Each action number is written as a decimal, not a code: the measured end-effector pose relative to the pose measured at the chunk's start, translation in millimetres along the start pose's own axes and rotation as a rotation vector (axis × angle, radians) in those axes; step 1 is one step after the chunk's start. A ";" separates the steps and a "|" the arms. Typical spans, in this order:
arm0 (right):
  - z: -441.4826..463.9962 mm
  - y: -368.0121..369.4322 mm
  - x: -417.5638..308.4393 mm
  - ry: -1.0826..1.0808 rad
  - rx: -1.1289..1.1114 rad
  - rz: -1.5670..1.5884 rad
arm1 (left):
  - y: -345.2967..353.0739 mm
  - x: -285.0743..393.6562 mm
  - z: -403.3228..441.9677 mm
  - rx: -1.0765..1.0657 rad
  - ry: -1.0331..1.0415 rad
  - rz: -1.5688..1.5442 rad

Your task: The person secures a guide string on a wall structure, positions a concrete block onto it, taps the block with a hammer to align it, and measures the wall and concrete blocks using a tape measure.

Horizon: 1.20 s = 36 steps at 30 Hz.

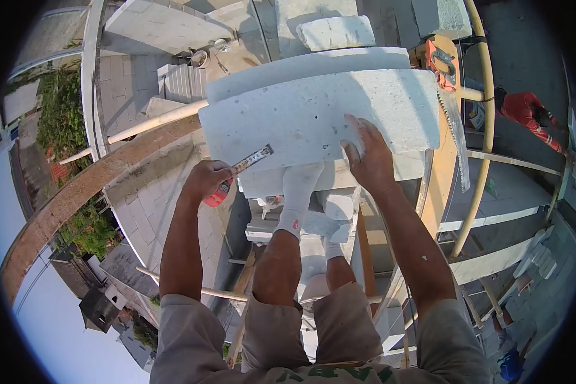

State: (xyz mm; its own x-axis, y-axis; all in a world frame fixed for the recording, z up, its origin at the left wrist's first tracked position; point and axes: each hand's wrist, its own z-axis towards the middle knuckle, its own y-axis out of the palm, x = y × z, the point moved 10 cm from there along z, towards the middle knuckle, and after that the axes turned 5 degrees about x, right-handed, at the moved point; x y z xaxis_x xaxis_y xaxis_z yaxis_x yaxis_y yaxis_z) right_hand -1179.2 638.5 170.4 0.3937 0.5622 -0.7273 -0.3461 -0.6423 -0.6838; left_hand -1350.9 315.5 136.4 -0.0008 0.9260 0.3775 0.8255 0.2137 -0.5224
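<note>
A large pale concrete block (281,115) lies across in front of me, with another block (365,59) behind it. My left hand (203,180) is closed around a red tape measure (219,194). A short length of its blade (256,157) sticks out over the block's near left edge. Over the near edge at the right is my right hand (370,160), fingers apart and holding nothing. Its fingertips are at the block's top face; whether they press on it I cannot tell.
A handsaw (455,137) with an orange handle hangs at the block's right end, beside bamboo poles (491,128). A wooden beam (77,198) runs along the left. My foot (297,185) stands on blocks below. A person in red (525,109) bends at the right.
</note>
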 end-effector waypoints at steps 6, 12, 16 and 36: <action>18.1 89.6 -76.9 -0.313 -0.181 -0.049 | -0.9 41.4 33.5 -0.211 -0.034 0.056; 50.1 118.5 -91.7 -0.493 -0.317 -0.235 | -25.1 38.8 69.9 -0.234 0.020 0.166; 95.8 99.0 -78.2 -0.572 -0.086 -0.322 | -66.2 26.1 88.4 -0.166 -0.029 0.161; 102.8 92.1 -21.5 -0.437 0.003 -0.466 | -118.7 -35.4 133.6 -0.004 -0.085 0.123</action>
State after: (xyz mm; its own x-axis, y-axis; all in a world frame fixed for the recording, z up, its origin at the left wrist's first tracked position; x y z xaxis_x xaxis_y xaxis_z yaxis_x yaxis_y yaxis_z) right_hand -1307.1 620.7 117.1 0.1200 0.9434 -0.3093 -0.2252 -0.2776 -0.9339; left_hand -1524.2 298.9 82.9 0.0530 0.9681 0.2450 0.8246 0.0959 -0.5575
